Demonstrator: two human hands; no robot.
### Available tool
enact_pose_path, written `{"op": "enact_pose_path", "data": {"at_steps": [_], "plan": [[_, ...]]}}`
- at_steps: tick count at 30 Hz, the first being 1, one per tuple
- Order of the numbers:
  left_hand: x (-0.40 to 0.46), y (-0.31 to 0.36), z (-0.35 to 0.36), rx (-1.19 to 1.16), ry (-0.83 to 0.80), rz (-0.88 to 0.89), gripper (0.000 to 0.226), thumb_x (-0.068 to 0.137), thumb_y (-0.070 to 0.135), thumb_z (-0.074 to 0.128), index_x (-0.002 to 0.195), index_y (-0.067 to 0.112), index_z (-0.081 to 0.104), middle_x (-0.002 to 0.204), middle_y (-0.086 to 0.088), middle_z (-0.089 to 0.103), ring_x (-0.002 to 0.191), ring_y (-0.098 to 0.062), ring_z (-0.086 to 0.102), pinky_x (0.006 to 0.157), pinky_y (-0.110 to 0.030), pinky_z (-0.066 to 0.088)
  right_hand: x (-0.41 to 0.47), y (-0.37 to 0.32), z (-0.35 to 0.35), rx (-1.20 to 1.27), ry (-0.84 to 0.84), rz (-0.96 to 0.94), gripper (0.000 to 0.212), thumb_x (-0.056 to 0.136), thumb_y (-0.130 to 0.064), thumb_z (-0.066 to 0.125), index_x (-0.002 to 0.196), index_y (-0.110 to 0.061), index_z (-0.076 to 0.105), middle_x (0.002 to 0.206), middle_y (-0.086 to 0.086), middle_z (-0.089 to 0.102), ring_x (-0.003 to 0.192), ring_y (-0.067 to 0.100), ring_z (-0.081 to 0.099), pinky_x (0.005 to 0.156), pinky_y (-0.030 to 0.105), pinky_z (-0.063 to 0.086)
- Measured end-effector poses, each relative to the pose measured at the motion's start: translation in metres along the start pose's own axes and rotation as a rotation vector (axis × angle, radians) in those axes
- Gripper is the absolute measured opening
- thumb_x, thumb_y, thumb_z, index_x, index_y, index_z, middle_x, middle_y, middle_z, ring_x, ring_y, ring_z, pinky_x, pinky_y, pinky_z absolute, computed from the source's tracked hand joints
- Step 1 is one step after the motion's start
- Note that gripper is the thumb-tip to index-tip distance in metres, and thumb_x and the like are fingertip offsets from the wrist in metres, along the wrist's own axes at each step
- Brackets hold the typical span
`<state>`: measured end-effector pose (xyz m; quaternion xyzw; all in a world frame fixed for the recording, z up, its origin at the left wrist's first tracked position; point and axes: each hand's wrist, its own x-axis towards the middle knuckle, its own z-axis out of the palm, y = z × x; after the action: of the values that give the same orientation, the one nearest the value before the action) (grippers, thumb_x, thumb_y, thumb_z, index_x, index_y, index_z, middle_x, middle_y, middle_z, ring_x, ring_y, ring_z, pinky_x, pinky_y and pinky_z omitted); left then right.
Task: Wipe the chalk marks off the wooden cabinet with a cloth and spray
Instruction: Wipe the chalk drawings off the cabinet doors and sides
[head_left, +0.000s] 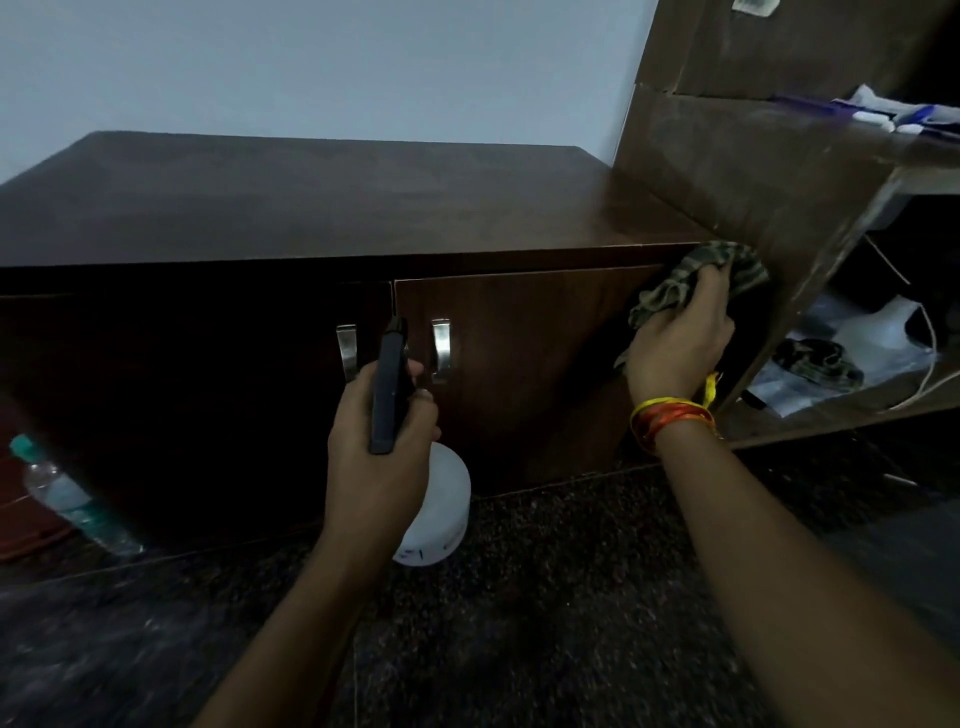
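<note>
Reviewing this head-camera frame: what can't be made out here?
- Chalk marks: none discernible on the dark wooden cabinet; dim light, and the green patterned cloth in the right hand covers the door's upper right corner.
- White spray bottle: mostly hidden behind the left hand; label illegible.
- Items on the right-hand shelves: blurred, cut off by the edge.

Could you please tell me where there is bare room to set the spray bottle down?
The dark wooden cabinet top is bare from the pale wall to the taller shelf unit. The speckled floor between the arms is free. The open shelves on the right are crowded.
</note>
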<state>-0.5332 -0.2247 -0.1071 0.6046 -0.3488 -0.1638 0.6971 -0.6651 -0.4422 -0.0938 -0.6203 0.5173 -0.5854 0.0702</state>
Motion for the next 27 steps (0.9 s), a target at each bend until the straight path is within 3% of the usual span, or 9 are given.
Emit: {"op": "enact_pose_path", "data": {"at_steps": [11, 15, 23, 27], "plan": [[0.001, 0.009, -0.001, -0.011, 0.026, 0.010, 0.019, 0.095, 0.010, 0.053, 0.112, 0.014, 0.059, 0.092, -0.007, 0.057, 0.077, -0.013, 0.062, 0.071, -0.021, 0.054, -0.025, -0.007, 0.005, 0.110, -0.078, 0.389, 0.026, 0.088, -0.003, 0.042, 0.113, -0.005, 0.052, 0.123, 0.017, 0.057, 0.117, 0.034, 0.052, 0.102, 0.038, 0.039], [-0.002, 0.009, -0.003, -0.011, 0.030, -0.001, 0.020, 0.095, 0.011, 0.053, 0.114, 0.014, 0.059, 0.093, -0.008, 0.057, 0.080, -0.015, 0.061, 0.071, -0.022, 0.052, -0.045, -0.001, 0.010, 0.113, -0.181, 0.550, 0.034, 0.089, -0.004, 0.043, 0.122, -0.008, 0.047, 0.127, 0.020, 0.055, 0.117, 0.039, 0.052, 0.100, 0.045, 0.041], [-0.004, 0.005, -0.012, -0.019, 0.054, -0.030, 0.021, 0.095, 0.011, 0.054, 0.115, 0.015, 0.059, 0.095, -0.007, 0.059, 0.077, -0.011, 0.062, 0.069, -0.017, 0.053, -0.081, 0.010, 0.021, 0.073, -0.290, 0.690, 0.032, 0.090, -0.005, 0.043, 0.122, -0.010, 0.044, 0.121, 0.024, 0.056, 0.109, 0.043, 0.054, 0.090, 0.043, 0.043], [-0.003, 0.004, -0.016, -0.004, 0.053, -0.031, 0.018, 0.095, 0.011, 0.054, 0.111, 0.018, 0.060, 0.094, -0.008, 0.059, 0.078, -0.016, 0.062, 0.070, -0.022, 0.054, -0.094, 0.004, 0.025, 0.066, -0.303, 0.762, 0.034, 0.090, -0.007, 0.049, 0.123, -0.009, 0.047, 0.122, 0.025, 0.057, 0.111, 0.043, 0.055, 0.094, 0.043, 0.043]]}}
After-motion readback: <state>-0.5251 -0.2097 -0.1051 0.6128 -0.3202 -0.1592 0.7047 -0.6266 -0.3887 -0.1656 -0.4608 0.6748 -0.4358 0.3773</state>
